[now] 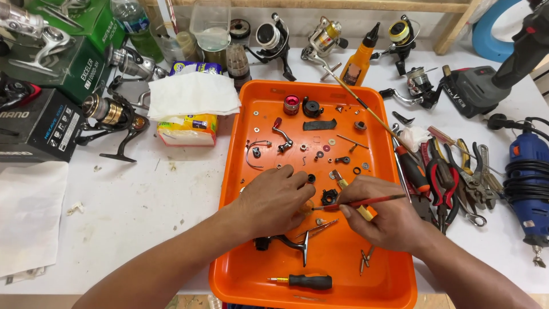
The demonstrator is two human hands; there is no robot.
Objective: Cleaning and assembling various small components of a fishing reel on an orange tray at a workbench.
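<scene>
My left hand [277, 200] rests palm down in the middle of the orange tray [389, 274], its fingers closed around a small round part that is mostly hidden. My right hand [380, 214] grips a thin red-handled brush [372, 201] whose tip points left at that part. Between the hands lies a small black toothed piece [329, 197]. Below the left hand sits a black reel body with a handle arm [286, 243]. Several small screws, washers and springs are spread over the upper tray.
A black-handled screwdriver [309, 281] lies at the tray's near edge. Pliers and cutters [449, 183] lie to the right, beside a blue rotary tool [529, 177]. Several fishing reels, an orange bottle [359, 60], boxes and tissues [191, 94] line the back and left.
</scene>
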